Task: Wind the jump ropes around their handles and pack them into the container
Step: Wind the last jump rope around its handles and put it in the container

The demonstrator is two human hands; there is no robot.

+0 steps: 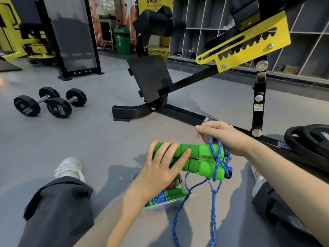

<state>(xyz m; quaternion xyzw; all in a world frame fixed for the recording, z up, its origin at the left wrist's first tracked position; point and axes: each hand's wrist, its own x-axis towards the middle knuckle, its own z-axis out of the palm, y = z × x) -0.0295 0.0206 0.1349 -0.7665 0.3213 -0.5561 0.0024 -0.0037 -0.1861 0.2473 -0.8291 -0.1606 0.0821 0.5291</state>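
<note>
two green foam handles (201, 157) lie side by side, held level in the air above the floor (89, 139) between the person's outstretched legs. the left grip (160, 168) holds their left ends, with the fingers laid across the tops of both handles and the thumb hidden behind them. the right grip (219, 134) sits just above the handles' right ends and is closed in a pinch on the blue rope (214, 198). there the rope crosses over both handles in a few turns. below the handles the rest of the rope hangs in loose strands that trail down toward the bottom edge of the view.

a clear container (156, 209) stands on the floor directly under the left grip, partly hidden by the wrist. inside it lies a packed rope set (175, 193) with green handles and blue cord, and beside that a bit of darker pink cord shows; how many ropes are in there cannot be told.

two black dumbbells (49, 102) rest on the floor well off to the left. a black and yellow bench frame (151, 77) stands beyond the hands, and black weight plates (309, 138) lie at the right edge. a green bin (122, 40) stands far back by the wall. a white shoe (69, 168) points up near the left knee.
</note>
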